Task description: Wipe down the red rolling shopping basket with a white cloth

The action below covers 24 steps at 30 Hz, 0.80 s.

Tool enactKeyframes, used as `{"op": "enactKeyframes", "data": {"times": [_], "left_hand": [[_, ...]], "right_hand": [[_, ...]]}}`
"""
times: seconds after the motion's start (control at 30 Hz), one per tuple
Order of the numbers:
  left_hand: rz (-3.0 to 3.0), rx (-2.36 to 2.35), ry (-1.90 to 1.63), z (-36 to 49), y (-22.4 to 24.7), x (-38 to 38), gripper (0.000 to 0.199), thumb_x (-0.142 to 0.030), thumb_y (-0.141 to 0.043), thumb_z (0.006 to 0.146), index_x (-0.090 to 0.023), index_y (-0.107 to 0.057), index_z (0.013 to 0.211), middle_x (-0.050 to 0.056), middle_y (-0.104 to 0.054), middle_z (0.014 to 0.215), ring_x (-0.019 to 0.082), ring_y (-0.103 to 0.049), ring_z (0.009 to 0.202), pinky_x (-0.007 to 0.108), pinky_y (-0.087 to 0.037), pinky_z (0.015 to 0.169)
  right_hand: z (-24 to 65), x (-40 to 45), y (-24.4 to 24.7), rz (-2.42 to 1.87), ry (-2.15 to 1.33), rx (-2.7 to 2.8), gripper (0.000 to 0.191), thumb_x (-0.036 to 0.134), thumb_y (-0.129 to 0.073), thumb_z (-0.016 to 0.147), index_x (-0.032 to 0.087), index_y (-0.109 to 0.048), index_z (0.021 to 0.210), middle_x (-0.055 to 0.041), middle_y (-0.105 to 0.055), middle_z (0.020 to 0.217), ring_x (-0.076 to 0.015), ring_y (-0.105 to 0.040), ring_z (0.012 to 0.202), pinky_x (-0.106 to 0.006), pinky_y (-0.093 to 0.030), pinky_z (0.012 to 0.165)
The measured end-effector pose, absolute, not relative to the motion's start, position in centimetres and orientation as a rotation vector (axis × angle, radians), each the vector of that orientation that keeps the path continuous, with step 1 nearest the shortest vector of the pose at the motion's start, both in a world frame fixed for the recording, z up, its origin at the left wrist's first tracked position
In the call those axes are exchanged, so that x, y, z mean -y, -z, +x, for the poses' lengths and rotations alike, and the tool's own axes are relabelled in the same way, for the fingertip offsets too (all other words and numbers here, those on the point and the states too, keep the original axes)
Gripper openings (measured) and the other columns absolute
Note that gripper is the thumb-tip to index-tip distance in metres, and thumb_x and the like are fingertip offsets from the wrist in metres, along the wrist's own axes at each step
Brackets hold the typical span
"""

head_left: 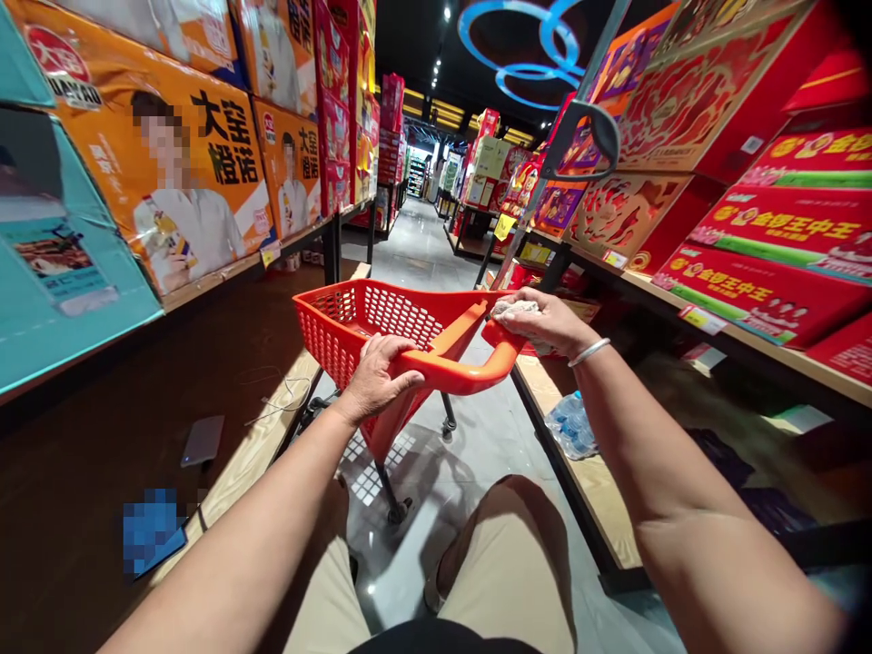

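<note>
1. The orange-red shopping cart (pixel 325 338) stood in the aisle directly before the person, between two rows of shelving, its perforated basket pointing away and its handle (pixel 470 372) nearest the body.
2. The left hand (pixel 380 377) gripped the left part of the handle, fingers curled over the top and thumb lying along the near side.
3. The right hand (pixel 549 320), a pale bracelet (pixel 589 351) at its wrist, had its fingers closed on a crumpled whitish cloth (pixel 516 312), which lay against the handle's right end.
4. At left, orange cartons (pixel 113 163) stood beside a turquoise carton (pixel 61 263); on the lower board lay a grey, flat device (pixel 203 441).
5. At right, red boxes (pixel 767 295) were stacked on a shelf edged with price labels; below, wrapped bottles (pixel 573 425) rested on a wooden board (pixel 617 509).
6. Grey tiled floor (pixel 415 232) extended down the aisle beyond the cart.
</note>
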<state>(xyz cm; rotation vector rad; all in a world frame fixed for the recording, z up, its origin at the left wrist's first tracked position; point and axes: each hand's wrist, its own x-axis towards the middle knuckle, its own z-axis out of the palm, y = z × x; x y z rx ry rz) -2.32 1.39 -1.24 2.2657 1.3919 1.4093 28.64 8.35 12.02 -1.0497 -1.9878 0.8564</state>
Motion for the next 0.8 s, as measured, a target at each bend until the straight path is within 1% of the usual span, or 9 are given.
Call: {"op": "enactKeyframes", "data": {"times": [0.13, 0.23, 0.3, 0.37, 0.47, 0.57, 0.67, 0.73, 0.8], "left_hand": [[2.247, -1.318, -1.402, -3.4, 0.5, -1.7, 0.042, -0.051, -0.064, 0.087, -0.022, -0.061, 0.117, 0.008, -0.066, 0.117, 0.026, -0.057, 0.115, 0.047, -0.038, 0.113], [2.286, -1.242, -1.39, -3.2, -1.0, -0.6, 0.052, -0.046, -0.061, 0.088, -0.022, -0.055, 0.134, 0.01, -0.061, 0.134, 0.027, -0.053, 0.128, 0.048, -0.037, 0.115], [2.391, -1.188, -1.359, -2.2, -2.3, 0.6, 0.058, -0.047, -0.062, 0.088, -0.024, -0.053, 0.14, 0.01, -0.059, 0.14, 0.029, -0.049, 0.133, 0.051, -0.031, 0.119], [2.499, -1.159, -1.314, -0.8, -3.5, 1.7, 0.056, -0.051, -0.062, 0.087, -0.024, -0.058, 0.135, 0.009, -0.064, 0.132, 0.03, -0.054, 0.126, 0.055, -0.026, 0.12], [2.465, -1.272, -1.306, 0.3, -4.6, 2.5, 0.045, -0.059, -0.056, 0.089, -0.021, -0.068, 0.11, 0.008, -0.07, 0.107, 0.027, -0.06, 0.104, 0.048, -0.041, 0.104], [2.366, -1.281, -1.345, -0.2, -4.9, 2.2, 0.053, -0.07, -0.05, 0.089, -0.02, -0.068, 0.091, 0.007, -0.068, 0.09, 0.024, -0.06, 0.09, 0.042, -0.045, 0.091], [2.31, -1.229, -1.418, -1.3, -4.8, 1.8, 0.061, -0.075, -0.039, 0.092, -0.021, -0.065, 0.079, 0.005, -0.065, 0.079, 0.022, -0.058, 0.081, 0.038, -0.045, 0.084], [2.284, -1.214, -1.463, -1.8, -4.6, 1.7, 0.065, -0.076, -0.035, 0.093, -0.021, -0.062, 0.072, 0.005, -0.064, 0.075, 0.021, -0.058, 0.079, 0.038, -0.045, 0.081], [2.245, -1.233, -1.497, -2.2, -4.4, 1.6, 0.065, -0.073, -0.032, 0.095, -0.021, -0.059, 0.069, 0.006, -0.064, 0.075, 0.022, -0.058, 0.08, 0.038, -0.045, 0.082]], "right_hand": [[26.0, -3.8, -9.1, -0.863, -0.628, 1.966, 0.041, 0.052, -0.079, 0.075, 0.022, -0.063, 0.098, -0.0061, -0.072, 0.102, -0.0212, -0.068, 0.091, -0.037, -0.059, 0.082], [24.2, -1.0, -7.2, -0.652, -0.293, 1.972, 0.032, 0.046, -0.074, 0.084, 0.026, -0.064, 0.107, -0.0076, -0.069, 0.108, -0.0232, -0.067, 0.101, -0.041, -0.059, 0.089], [23.4, -0.1, -6.4, -0.475, -0.072, 1.997, 0.034, 0.039, -0.073, 0.086, 0.026, -0.064, 0.116, -0.0099, -0.066, 0.115, -0.0244, -0.066, 0.109, -0.044, -0.059, 0.095], [23.1, -0.2, -5.9, -0.317, 0.125, 2.03, 0.038, 0.032, -0.076, 0.085, 0.028, -0.064, 0.121, -0.0106, -0.063, 0.122, -0.0255, -0.064, 0.116, -0.048, -0.057, 0.102], [24.0, -1.9, -5.4, -0.201, 0.324, 2.052, 0.04, 0.025, -0.079, 0.081, 0.032, -0.067, 0.119, -0.008, -0.061, 0.123, -0.0282, -0.06, 0.125, -0.052, -0.054, 0.106], [26.9, -5.3, -4.7, -0.316, 0.376, 1.954, 0.036, 0.023, -0.076, 0.083, 0.032, -0.069, 0.117, -0.0077, -0.06, 0.124, -0.0291, -0.06, 0.126, -0.054, -0.055, 0.104], [30.1, -9.0, -3.9, -0.574, 0.338, 1.754, 0.026, 0.032, -0.067, 0.09, 0.025, -0.068, 0.116, -0.011, -0.06, 0.12, -0.0269, -0.063, 0.117, -0.05, -0.057, 0.098], [30.8, -10.1, -3.5, -0.707, 0.334, 1.63, 0.027, 0.039, -0.061, 0.094, 0.022, -0.067, 0.114, -0.0111, -0.062, 0.113, -0.0249, -0.064, 0.11, -0.048, -0.058, 0.096], [29.7, -9.5, -3.2, -0.748, 0.345, 1.547, 0.028, 0.039, -0.057, 0.096, 0.022, -0.065, 0.116, -0.011, -0.062, 0.113, -0.0242, -0.063, 0.112, -0.047, -0.057, 0.097]]}}
